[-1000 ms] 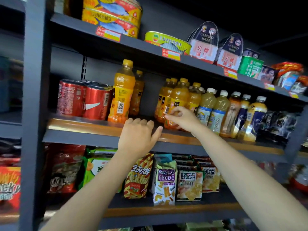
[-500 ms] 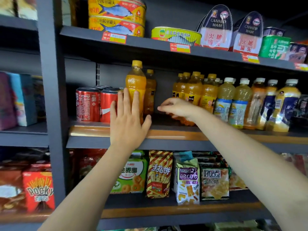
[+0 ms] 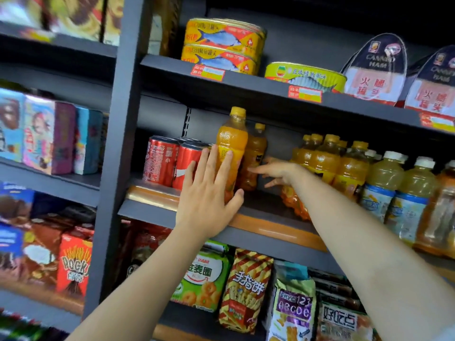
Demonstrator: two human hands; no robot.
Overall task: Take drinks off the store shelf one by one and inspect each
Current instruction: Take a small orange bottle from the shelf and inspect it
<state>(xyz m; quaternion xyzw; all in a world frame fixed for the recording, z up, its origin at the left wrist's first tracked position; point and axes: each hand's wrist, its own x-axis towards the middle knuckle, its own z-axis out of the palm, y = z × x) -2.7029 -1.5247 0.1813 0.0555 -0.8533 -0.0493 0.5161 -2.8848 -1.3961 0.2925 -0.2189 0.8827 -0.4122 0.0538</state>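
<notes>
Two hands out, I hold nothing yet. My left hand [image 3: 209,193], fingers spread wide, lies against the front orange bottle [image 3: 230,153], likely to take it. That bottle stands upright, cap up, just right of the cola cans [image 3: 172,161]. My right hand [image 3: 278,172], fingers loose, reaches beside it.

light: dim, dark upper right | blur: left edge smeared | distortion: wide-angle tilt
</notes>
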